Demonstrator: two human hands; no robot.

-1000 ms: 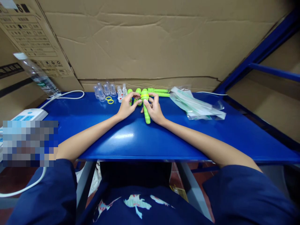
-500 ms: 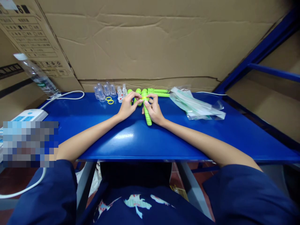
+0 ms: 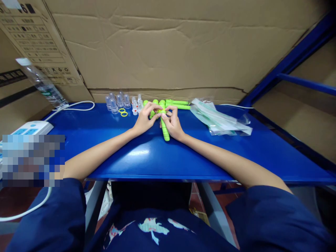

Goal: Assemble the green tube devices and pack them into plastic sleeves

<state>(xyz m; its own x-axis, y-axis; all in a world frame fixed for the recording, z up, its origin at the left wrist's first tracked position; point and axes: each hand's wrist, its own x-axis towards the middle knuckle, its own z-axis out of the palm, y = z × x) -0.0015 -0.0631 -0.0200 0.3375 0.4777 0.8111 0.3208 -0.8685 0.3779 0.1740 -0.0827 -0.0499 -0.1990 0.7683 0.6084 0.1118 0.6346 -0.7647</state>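
Note:
My right hand (image 3: 172, 123) is closed around a bright green ribbed plastic tube (image 3: 165, 132) that points down towards me. Fingertips of my left hand (image 3: 146, 116) pinch a thin yellow ring (image 3: 163, 111) at the tube's upper part, where the fingers of both hands meet and partly hide it. Just behind the hands lie several more green parts (image 3: 177, 104). Two loose yellow rings (image 3: 124, 113) rest on the table left of my left hand. Between them and that hand stand small clear pieces with red marks (image 3: 134, 106).
Several clear plastic cups (image 3: 114, 106) stand at the back left of the blue table (image 3: 162, 159). Clear bags with white-green contents (image 3: 222, 119) lie right. A water bottle (image 3: 43, 84), white cable (image 3: 81, 105) and power strip (image 3: 33, 128) are left. Cardboard (image 3: 157, 52) walls the back.
The fingers of both hands have shifted slightly at the yellow ring on the green tube. The tube stays in my right hand, and the other objects stay put.

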